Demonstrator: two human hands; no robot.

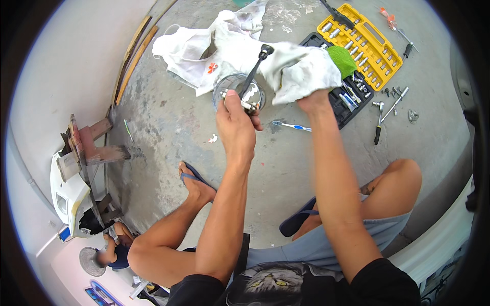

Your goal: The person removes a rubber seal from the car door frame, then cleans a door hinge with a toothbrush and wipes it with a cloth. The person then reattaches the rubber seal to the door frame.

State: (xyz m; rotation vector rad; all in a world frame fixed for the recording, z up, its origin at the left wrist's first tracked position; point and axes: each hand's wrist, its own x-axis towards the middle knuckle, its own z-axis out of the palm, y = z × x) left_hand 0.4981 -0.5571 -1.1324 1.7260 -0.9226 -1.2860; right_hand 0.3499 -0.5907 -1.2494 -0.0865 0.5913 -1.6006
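My left hand (236, 120) is closed around a small silver metal part (248, 106) with a slim black piece (253, 71) rising from it to a rounded head. I cannot make out its exact kind. Just beneath it stands a clear round container (220, 91) with white bits in it. My right hand (313, 102) grips a white cloth (309, 76), slightly blurred, and its fingers are mostly hidden by the fabric. Beside that cloth a green cloth (342, 61) lies over the dark half of a toolbox. A blue-and-white toothbrush (292, 126) rests on the concrete between my arms.
At the upper right lies the open toolbox with a yellow socket tray (383, 58). A ratchet (378, 122), screwdriver (408, 49) and several bolts are to its right. More white fabric (196, 46) is spread at the far left. Wooden parts (104, 153) stand by the left wall; another person (115, 252) sits lower left.
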